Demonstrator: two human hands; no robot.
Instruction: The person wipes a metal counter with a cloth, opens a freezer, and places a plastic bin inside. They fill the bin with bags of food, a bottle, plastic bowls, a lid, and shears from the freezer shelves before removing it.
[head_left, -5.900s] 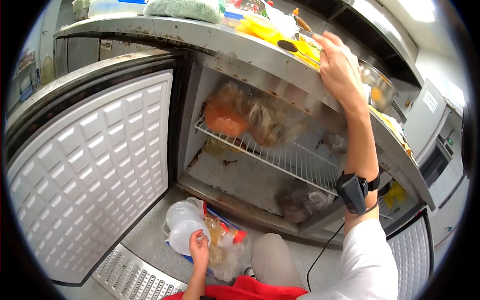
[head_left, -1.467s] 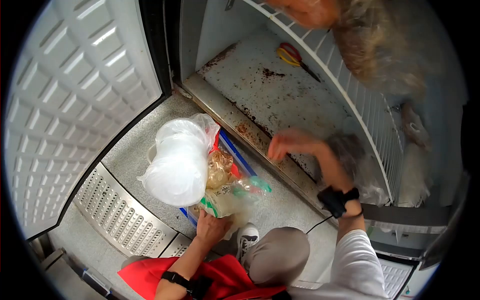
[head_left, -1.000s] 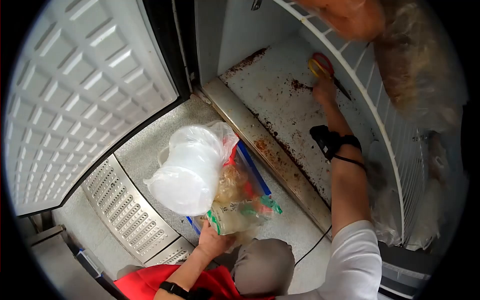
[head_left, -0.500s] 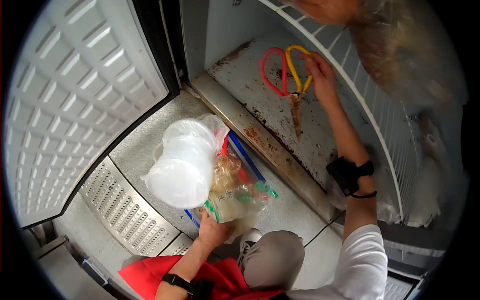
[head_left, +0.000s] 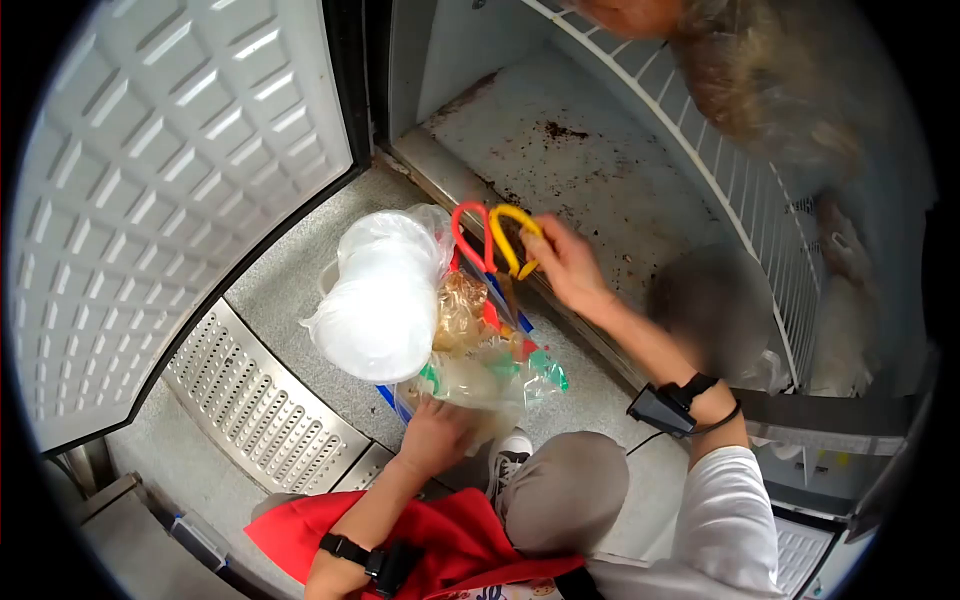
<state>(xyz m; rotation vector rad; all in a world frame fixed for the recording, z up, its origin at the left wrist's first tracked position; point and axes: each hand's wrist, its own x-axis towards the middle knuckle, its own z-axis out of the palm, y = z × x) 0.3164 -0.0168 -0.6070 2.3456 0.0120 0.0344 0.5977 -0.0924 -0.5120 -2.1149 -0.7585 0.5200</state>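
Observation:
My right hand (head_left: 562, 258) grips a pair of scissors (head_left: 512, 240) by the yellow handle; the other handle is red. The blades point down in front of the bagged items and are blurred. My left hand (head_left: 438, 432) is at a clear plastic bag (head_left: 472, 382) with green marks and pale contents; its fingers are partly hidden by the bag. Beside it lie a bag with amber-coloured contents (head_left: 462, 308) and a white bundle in thin plastic (head_left: 380, 295). Blue edging (head_left: 392, 400) shows beneath the pile.
An open cabinet with a stained floor (head_left: 600, 150) and metal sill (head_left: 440, 190) lies ahead. Its white ribbed door (head_left: 190, 170) stands open at left. A white wire rack (head_left: 690, 120) holds bagged food at right. A perforated metal drain cover (head_left: 260, 400) is set in the floor.
My right hand has brought the scissors out of the cabinet, leftward and down over the sill to the bags. My left hand stays at the clear bag, shifted slightly.

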